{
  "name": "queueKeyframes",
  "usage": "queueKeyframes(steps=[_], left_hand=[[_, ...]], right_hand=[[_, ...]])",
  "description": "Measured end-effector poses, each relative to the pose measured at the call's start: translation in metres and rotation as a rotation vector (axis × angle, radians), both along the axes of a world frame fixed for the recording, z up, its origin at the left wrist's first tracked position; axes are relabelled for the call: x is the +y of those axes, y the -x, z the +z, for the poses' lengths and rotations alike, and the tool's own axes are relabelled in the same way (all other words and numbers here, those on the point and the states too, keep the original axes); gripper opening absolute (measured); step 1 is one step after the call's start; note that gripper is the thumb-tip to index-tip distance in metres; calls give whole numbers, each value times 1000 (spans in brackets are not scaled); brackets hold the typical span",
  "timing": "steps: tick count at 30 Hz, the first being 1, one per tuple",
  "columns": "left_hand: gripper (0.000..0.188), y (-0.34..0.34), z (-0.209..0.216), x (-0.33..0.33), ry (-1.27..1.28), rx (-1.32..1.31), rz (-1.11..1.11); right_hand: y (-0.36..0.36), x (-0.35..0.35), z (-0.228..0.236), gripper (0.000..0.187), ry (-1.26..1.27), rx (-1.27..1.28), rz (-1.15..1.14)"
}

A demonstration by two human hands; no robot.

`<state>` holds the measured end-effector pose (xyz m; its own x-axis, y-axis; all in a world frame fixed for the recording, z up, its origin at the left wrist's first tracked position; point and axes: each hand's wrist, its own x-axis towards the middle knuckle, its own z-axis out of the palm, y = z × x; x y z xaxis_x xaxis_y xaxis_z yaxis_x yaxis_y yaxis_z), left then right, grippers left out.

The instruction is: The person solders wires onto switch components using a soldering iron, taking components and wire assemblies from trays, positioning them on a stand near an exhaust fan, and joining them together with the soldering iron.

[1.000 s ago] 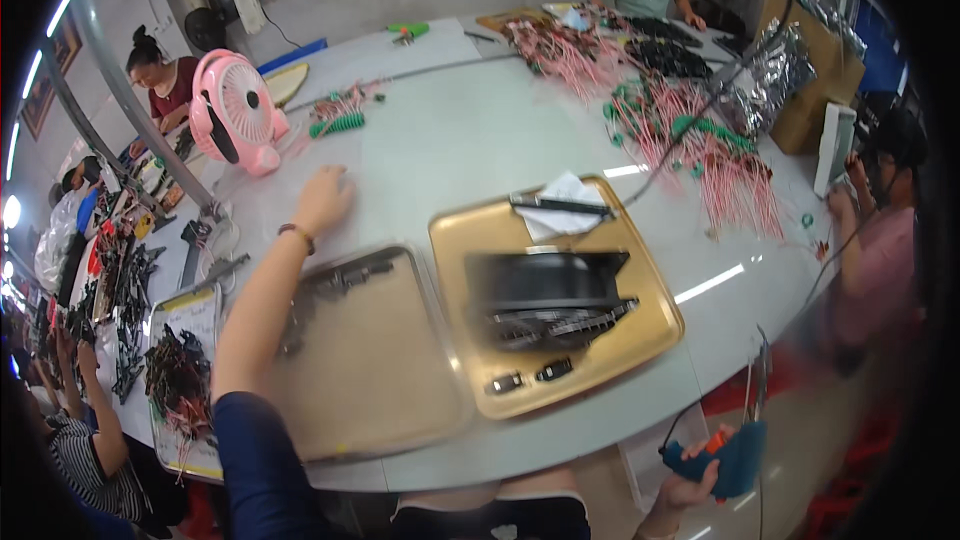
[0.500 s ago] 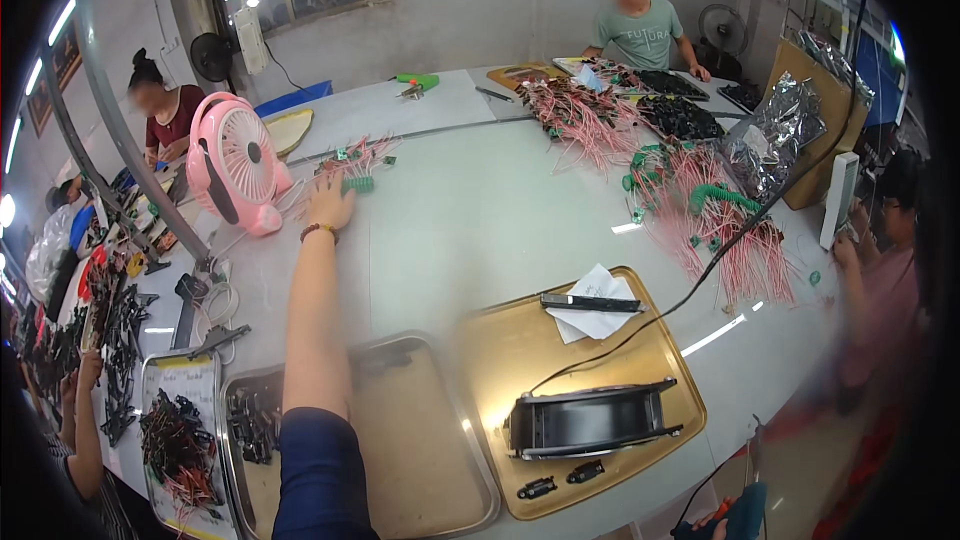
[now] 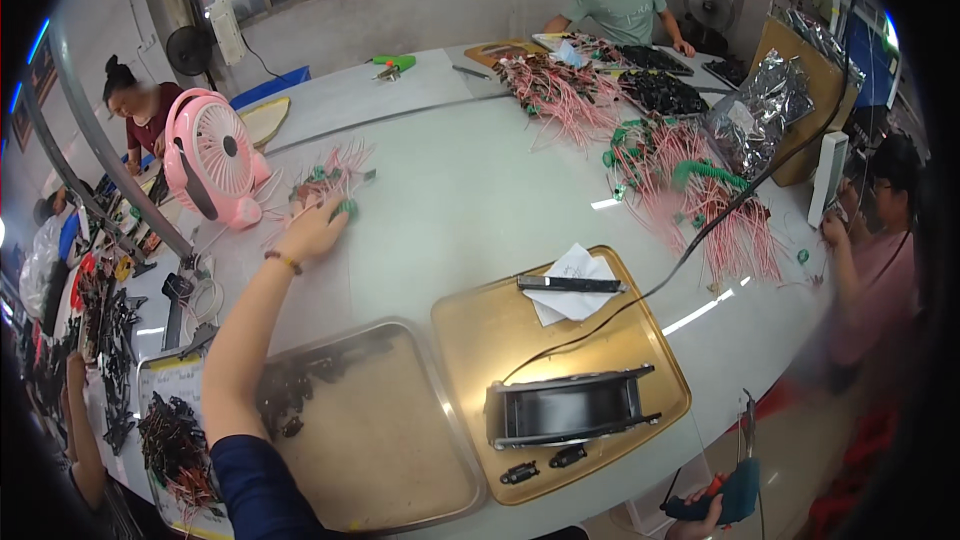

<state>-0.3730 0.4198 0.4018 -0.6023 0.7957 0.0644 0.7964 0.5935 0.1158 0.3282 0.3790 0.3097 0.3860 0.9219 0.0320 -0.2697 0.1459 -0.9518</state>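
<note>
My left hand (image 3: 316, 230) reaches across the table to a small heap of pink-wired circuit boards (image 3: 325, 178) next to the pink fan. Its fingers are bent round a small green ribbed roll (image 3: 347, 209) at the heap's near edge and partly hide it. Low on the right, off the table's edge, my right hand (image 3: 706, 515) grips a teal soldering gun (image 3: 728, 493) with an orange trigger. The gun's long thin metal tip points upward.
A gold tray (image 3: 600, 430) holds a black reel, two small black parts and a black bar on white paper. Left of it lies a steel tray (image 3: 375, 420) with black parts. A black cable (image 3: 690, 250) crosses above the table. Wired boards (image 3: 690, 190) heap at right; co-workers sit around.
My left hand has drawn back toward me and its fingers have closed round the green roll. My right hand and the soldering gun have risen further into view. The whole view has shifted slightly.
</note>
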Motion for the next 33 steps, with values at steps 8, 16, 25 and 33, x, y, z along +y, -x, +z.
queueKeyframes(steps=[8, 16, 25, 33], left_hand=[[44, -75, 33, -95, 175, -138, -371], [38, -51, 66, -57, 8, -547, -221], [18, -11, -13, -60, -418, -63, -296], [19, -95, 33, -77, -428, 157, -534]], right_hand=[[-1, 19, -18, 42, -87, 75, 101], [16, -4, 3, 40, -107, 110, 148], [11, -17, 19, 45, -150, 105, 185], [12, -15, 17, 42, -206, 139, 273]])
